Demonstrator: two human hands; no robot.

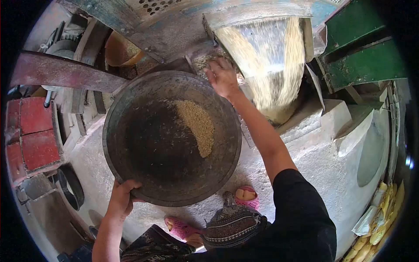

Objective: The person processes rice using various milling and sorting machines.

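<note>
Head camera looks straight down onto a wide, round metal pan (148, 148) held out in front of the person, above a pale masonry base (323, 144). The pan's open mouth faces up toward the camera. Being round, it has no real long axis of its own, but the band of grain (197, 125) lying in it does: the band runs from the upper middle of the pan down toward its lower right, hugging the right side, while the left half shows bare dark metal.

The left hand (122, 198) is clamped on the near rim at the lower left, fingers curled over the edge. The right hand (222, 77) is at the far rim at the upper right, where the pan meets the outlet of the machine (174, 30). Its fingers look loosely spread there, but whether they clasp the rim cannot be told. A black sleeve (301, 209) covers that upper arm.

Just right of the right hand, a blurred stream of grain pours down a metal chute (266, 56), beside the pan. A green metal part (362, 52) stands at the upper right. Below the pan, two pink sandals (246, 200) show on the floor. Red blocks (37, 135) sit at the left edge, and yellow corn cobs (384, 218) lie at the lower right.
</note>
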